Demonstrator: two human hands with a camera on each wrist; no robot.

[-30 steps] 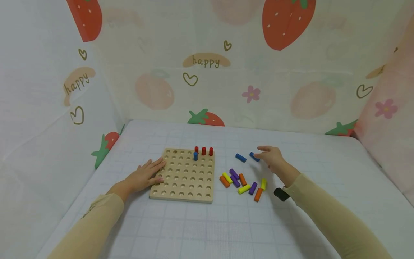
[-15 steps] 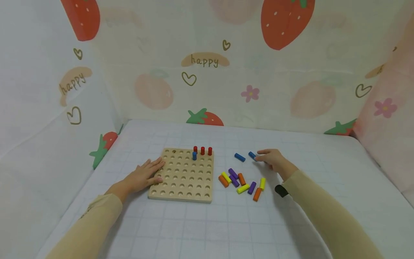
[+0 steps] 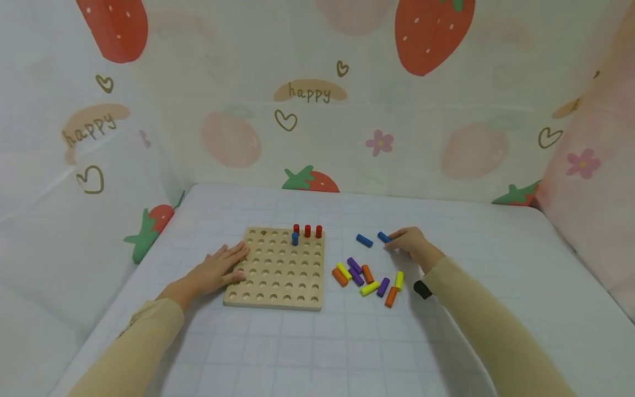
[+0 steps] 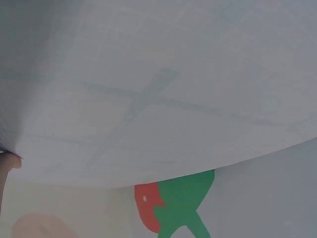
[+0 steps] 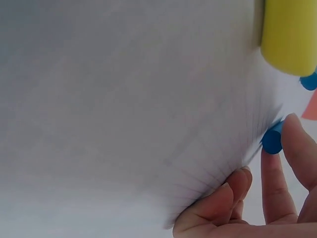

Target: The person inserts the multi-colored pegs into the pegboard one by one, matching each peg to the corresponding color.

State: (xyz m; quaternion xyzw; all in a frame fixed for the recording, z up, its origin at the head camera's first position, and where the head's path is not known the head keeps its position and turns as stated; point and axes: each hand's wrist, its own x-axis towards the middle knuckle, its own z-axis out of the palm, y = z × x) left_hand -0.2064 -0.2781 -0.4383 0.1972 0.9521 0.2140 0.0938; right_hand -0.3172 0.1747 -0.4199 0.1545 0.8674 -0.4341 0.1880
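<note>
My left hand (image 3: 214,271) rests with extended fingers on the left edge of a wooden pegboard (image 3: 275,304); only a fingertip enters the left wrist view at its left side. Three red pegs (image 3: 307,231) stand in the board's back row, and a blue standing peg (image 3: 295,239) is in front of them. Right of the board, my right hand (image 3: 413,246) pinches a blue peg (image 5: 272,142) between thumb and a finger, low at the table. Part of that peg is hidden by the fingers. Another blue peg (image 3: 364,240) lies just left of it.
Nearer me lies a loose group of yellow (image 3: 369,288), orange (image 3: 391,297) and purple pegs (image 3: 383,286). A yellow peg (image 5: 290,39) looms large in the right wrist view. Printed cloth walls (image 3: 317,138) enclose the table's back and sides.
My right hand has lowered onto the blue peg, and its fingers have closed around the near end. The left hand stays on the board. The head view has shifted slightly.
</note>
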